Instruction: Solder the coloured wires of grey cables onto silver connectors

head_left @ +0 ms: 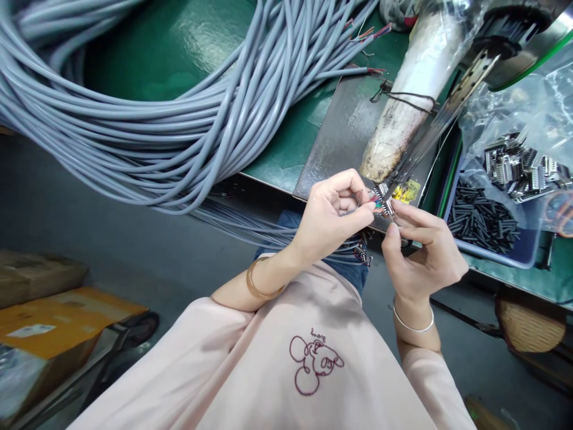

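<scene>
Thin coloured wires (376,203) are pinched between the fingertips of my left hand (335,209), at the near edge of a dark metal plate (331,143). The wires run to a small metal connector (385,200). My right hand (421,251) has its thumb and index finger at the connector's near side, closed on it. Just beyond my fingers are the tip of a wrapped white tube (398,131) and a long metal tool arm (441,119). A yellow piece (406,191) lies on the plate beside the connector.
A large bundle of grey cables (215,131) covers the left of the green table (282,155). At the right, a blue tray (528,254) holds black tubes (481,221) and a bag of metal connectors (528,170). More wired ends (362,251) hang over my lap. Cardboard boxes (58,316) stand lower left.
</scene>
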The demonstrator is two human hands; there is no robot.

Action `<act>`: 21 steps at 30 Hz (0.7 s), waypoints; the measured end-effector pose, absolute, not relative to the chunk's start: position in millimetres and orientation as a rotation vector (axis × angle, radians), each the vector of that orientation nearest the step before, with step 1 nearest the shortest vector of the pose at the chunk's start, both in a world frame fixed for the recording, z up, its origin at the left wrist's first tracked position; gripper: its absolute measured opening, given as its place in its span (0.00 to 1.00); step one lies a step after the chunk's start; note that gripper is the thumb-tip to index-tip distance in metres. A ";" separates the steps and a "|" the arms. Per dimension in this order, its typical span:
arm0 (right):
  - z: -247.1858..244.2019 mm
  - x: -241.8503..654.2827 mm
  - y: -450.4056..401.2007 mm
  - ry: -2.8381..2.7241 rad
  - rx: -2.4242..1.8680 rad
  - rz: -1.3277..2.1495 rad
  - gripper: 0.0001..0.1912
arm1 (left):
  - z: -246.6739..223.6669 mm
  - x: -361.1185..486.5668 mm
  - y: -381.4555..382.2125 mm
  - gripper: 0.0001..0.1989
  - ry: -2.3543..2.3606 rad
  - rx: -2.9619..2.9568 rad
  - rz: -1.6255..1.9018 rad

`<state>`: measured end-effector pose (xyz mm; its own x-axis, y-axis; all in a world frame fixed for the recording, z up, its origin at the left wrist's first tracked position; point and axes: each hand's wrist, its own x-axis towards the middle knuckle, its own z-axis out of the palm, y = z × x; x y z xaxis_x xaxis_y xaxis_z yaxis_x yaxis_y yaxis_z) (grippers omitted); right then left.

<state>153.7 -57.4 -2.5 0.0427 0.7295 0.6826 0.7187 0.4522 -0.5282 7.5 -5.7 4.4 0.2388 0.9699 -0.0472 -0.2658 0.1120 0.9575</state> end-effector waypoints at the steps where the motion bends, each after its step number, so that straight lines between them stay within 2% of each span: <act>1: -2.8 154.1 -58.5 -1.691 -1.277 0.000 0.10 | 4.2 7.2 -5.2 0.09 0.877 1.035 1.091; 6: -6.6 156.7 -61.9 -1.746 -1.297 -0.067 0.09 | 0.9 6.0 -4.5 0.09 0.878 0.986 1.027; 16: -4.3 153.3 -59.0 -1.656 -1.294 0.046 0.08 | -0.4 6.1 -7.9 0.08 0.887 1.017 1.045; 21: 2.7 165.4 -62.3 -1.548 -1.492 0.444 0.04 | 1.1 -0.8 -16.4 0.06 0.827 1.217 0.891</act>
<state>165.4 -62.3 2.7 0.1474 0.9235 0.3542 0.5952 0.2032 -0.7774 -0.8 -16.4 1.1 0.4261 0.9030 -0.0546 -0.1216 0.1170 0.9857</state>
